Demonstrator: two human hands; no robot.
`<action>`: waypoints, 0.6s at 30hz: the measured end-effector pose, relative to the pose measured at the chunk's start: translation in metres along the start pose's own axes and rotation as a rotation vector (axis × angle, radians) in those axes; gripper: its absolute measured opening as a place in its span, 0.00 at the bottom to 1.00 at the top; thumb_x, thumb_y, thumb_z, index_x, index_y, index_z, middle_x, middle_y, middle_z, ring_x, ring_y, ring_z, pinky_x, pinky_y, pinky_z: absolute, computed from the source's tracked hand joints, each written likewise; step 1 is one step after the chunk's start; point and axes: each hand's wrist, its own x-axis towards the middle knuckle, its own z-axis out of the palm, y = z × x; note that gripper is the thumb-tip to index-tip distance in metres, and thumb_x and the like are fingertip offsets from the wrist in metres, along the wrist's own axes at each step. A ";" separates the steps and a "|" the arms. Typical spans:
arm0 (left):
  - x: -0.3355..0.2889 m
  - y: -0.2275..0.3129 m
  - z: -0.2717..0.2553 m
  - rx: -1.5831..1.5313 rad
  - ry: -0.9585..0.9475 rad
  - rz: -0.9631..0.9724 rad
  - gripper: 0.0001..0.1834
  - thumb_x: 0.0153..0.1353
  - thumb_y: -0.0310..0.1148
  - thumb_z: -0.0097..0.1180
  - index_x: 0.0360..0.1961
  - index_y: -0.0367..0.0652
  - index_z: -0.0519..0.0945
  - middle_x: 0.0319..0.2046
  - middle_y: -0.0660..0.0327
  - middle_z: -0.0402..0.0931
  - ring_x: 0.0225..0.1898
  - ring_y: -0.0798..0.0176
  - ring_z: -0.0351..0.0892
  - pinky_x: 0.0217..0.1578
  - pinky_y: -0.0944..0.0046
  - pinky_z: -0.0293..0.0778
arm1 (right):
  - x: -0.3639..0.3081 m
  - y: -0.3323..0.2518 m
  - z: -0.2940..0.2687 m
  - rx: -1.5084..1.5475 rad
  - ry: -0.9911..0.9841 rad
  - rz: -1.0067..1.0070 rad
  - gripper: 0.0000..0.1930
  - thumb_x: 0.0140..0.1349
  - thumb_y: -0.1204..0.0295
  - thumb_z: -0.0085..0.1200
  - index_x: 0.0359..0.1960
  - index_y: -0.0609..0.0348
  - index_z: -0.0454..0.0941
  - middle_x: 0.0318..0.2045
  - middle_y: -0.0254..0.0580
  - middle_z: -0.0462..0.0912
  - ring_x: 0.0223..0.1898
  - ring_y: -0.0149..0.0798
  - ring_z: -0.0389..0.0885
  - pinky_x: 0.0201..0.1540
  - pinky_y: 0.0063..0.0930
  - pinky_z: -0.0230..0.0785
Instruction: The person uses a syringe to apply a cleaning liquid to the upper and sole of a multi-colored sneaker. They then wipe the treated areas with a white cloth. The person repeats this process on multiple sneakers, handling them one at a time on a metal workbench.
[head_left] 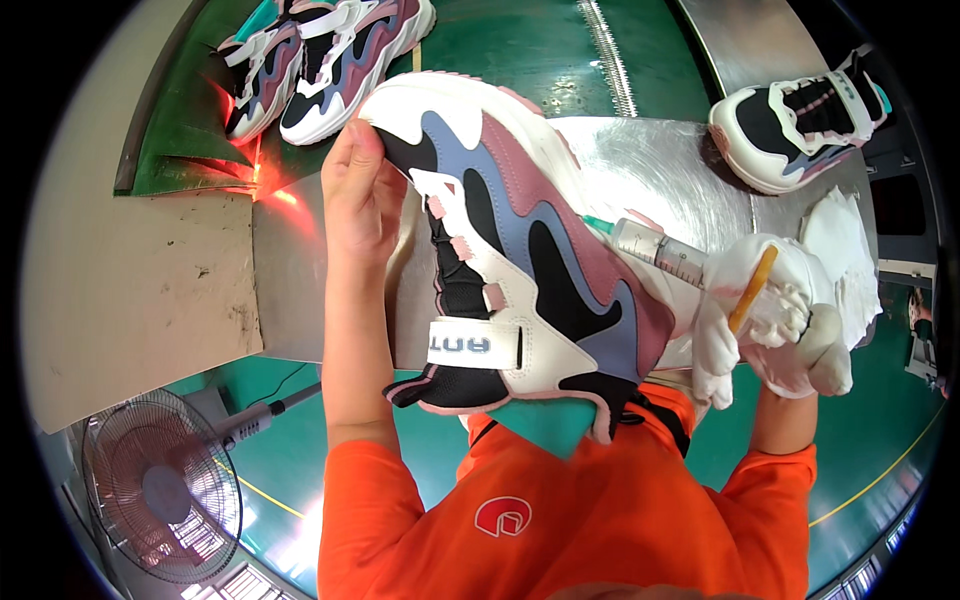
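Note:
My left hand (358,195) grips a sneaker (560,250) by its toe. The shoe lies on its side in the air, with a white sole, mauve, blue and black panels, a white strap and a teal lining at the collar. In a white glove, my right hand (775,320) is closed around a clear syringe (660,250). The syringe's green tip comes up to the shoe's side near the sole seam; I cannot tell if it touches. A flat yellow-brown stick (754,290) also sticks out between the gloved fingers.
Two matching sneakers (335,75) stand on the green belt (510,55) at the far left, near a red glow. Another sneaker (790,130) sits on the metal table (640,160) at right, by a white cloth (842,260). A fan (165,490) stands at lower left.

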 end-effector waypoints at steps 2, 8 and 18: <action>-0.002 0.004 0.010 -0.004 0.031 -0.024 0.21 0.73 0.43 0.39 0.54 0.36 0.70 0.46 0.58 0.79 0.39 0.71 0.79 0.36 0.74 0.73 | -0.007 -0.003 0.002 -0.003 0.001 0.005 0.41 0.53 0.56 0.62 0.61 0.72 0.59 0.41 0.58 0.76 0.37 0.49 0.82 0.42 0.36 0.76; -0.003 0.006 0.009 0.004 0.022 -0.013 0.21 0.71 0.42 0.44 0.54 0.34 0.71 0.45 0.58 0.78 0.44 0.67 0.77 0.45 0.67 0.71 | -0.024 -0.009 0.007 -0.013 -0.034 0.037 0.42 0.53 0.60 0.64 0.62 0.75 0.57 0.44 0.62 0.76 0.39 0.50 0.82 0.41 0.36 0.78; -0.004 0.001 -0.003 -0.022 0.028 -0.032 0.20 0.71 0.41 0.47 0.52 0.33 0.73 0.47 0.58 0.78 0.48 0.65 0.77 0.50 0.65 0.71 | -0.041 -0.014 0.031 0.059 -0.006 0.111 0.53 0.36 0.61 0.77 0.59 0.79 0.58 0.37 0.65 0.76 0.34 0.52 0.83 0.31 0.34 0.78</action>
